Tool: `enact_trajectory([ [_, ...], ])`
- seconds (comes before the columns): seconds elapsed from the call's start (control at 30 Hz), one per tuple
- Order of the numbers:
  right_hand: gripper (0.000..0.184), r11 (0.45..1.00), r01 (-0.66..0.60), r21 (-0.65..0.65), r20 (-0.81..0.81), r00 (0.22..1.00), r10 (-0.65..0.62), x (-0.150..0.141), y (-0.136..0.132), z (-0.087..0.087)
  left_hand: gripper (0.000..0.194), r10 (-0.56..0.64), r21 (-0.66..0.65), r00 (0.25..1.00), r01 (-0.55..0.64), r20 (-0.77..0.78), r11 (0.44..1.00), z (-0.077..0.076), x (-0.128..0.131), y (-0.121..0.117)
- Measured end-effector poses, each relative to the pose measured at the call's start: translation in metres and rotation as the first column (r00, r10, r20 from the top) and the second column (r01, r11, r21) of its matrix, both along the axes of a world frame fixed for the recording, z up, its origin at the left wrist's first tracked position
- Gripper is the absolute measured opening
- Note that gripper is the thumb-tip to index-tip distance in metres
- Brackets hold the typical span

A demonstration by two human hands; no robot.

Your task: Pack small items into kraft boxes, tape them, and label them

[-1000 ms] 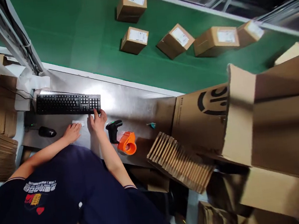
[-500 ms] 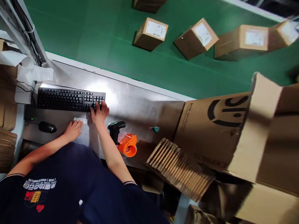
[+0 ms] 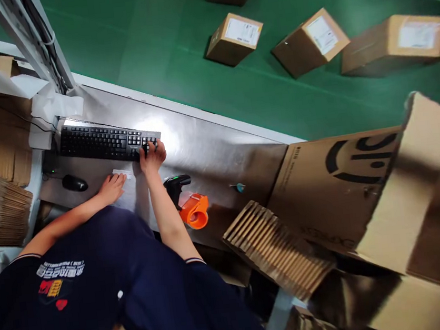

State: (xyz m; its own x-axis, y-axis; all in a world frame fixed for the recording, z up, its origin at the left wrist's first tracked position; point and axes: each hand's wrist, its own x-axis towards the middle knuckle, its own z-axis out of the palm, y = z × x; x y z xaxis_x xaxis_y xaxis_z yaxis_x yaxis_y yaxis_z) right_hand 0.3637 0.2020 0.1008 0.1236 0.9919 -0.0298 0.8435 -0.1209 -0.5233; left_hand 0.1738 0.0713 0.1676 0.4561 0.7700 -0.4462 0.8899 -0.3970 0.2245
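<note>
Keyboard (image 3: 100, 142): lay on the left part of the metal bench (image 3: 217, 139), toward its far edge, with the number pad (image 3: 153, 136) at its right end.
Right hand (image 3: 153, 156): was over the number pad, its fingers bent and spread, tips at the keys; nothing showed between them.
Left hand (image 3: 112, 188): rested on the near side of the keyboard, its fingers close together at a white slip (image 3: 121, 171); whether they pinched it or only lay on it, I could not tell.
Mouse (image 3: 74, 182): sat left of the left hand, near the keyboard's left end.
Scanner (image 3: 174, 189): stood near and to the right of the right hand, black with a green light.
Tape dispenser (image 3: 195, 211): was orange, just beside the scanner on its right.
Cardboard stack (image 3: 275, 249): stood farther right, beside a large printed carton (image 3: 318, 191).
Green surface (image 3: 142, 41): ran beyond the bench's far edge and bore labelled boxes (image 3: 235, 39).
</note>
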Motion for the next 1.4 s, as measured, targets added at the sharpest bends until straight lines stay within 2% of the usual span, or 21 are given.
enact_trajectory([
  [0.07, 0.051, 0.998, 0.063, 0.0, -0.03, 0.998, -0.063, 0.01, -0.002, -0.004, 0.07, -0.001, 0.001, 1.0, 0.001, -0.002, 1.0, -0.002, 0.0, -0.001],
  [0.13, 0.053, 0.997, 0.073, -0.013, -0.073, 0.995, -0.073, 0.02, -0.006, -0.008, 0.07, -0.004, 0.007, 1.0, 0.004, -0.002, 1.0, -0.005, -0.001, -0.001],
  [0.27, 0.056, 1.0, -0.015, -0.003, -0.076, 0.997, 0.015, 0.027, -0.018, -0.008, 0.069, -0.009, 0.012, 1.0, 0.009, -0.019, 1.0, -0.008, -0.001, -0.002],
  [0.47, 0.046, 0.989, -0.147, 0.024, -0.012, 0.989, 0.147, 0.013, -0.033, 0.004, 0.068, -0.005, 0.005, 1.0, 0.005, -0.015, 1.0, -0.006, 0.0, -0.001],
  [0.73, 0.046, 0.995, -0.071, 0.063, -0.045, 0.996, 0.074, 0.006, -0.025, 0.018, 0.068, 0.005, -0.008, 1.0, -0.005, 0.0, 1.0, -0.007, 0.0, -0.001],
  [0.97, 0.044, 0.997, -0.072, 0.014, -0.041, 0.997, 0.073, 0.008, -0.032, 0.014, 0.068, 0.004, -0.012, 1.0, -0.004, 0.0, 1.0, -0.006, 0.0, -0.001],
  [1.17, 0.044, 0.997, -0.071, 0.016, -0.024, 0.997, 0.071, -0.002, -0.023, 0.017, 0.068, 0.013, -0.008, 1.0, -0.013, 0.012, 1.0, -0.006, 0.0, -0.001],
  [1.27, 0.04, 0.999, -0.051, -0.015, -0.011, 0.999, 0.051, -0.003, -0.018, 0.014, 0.068, 0.021, -0.007, 1.0, -0.021, 0.012, 1.0, -0.007, -0.001, -0.001],
  [1.4, 0.045, 1.0, -0.012, -0.015, 0.005, 1.0, 0.012, 0.001, -0.006, 0.008, 0.069, 0.019, 0.003, 0.999, -0.019, 0.034, 1.0, -0.009, -0.002, -0.002],
])
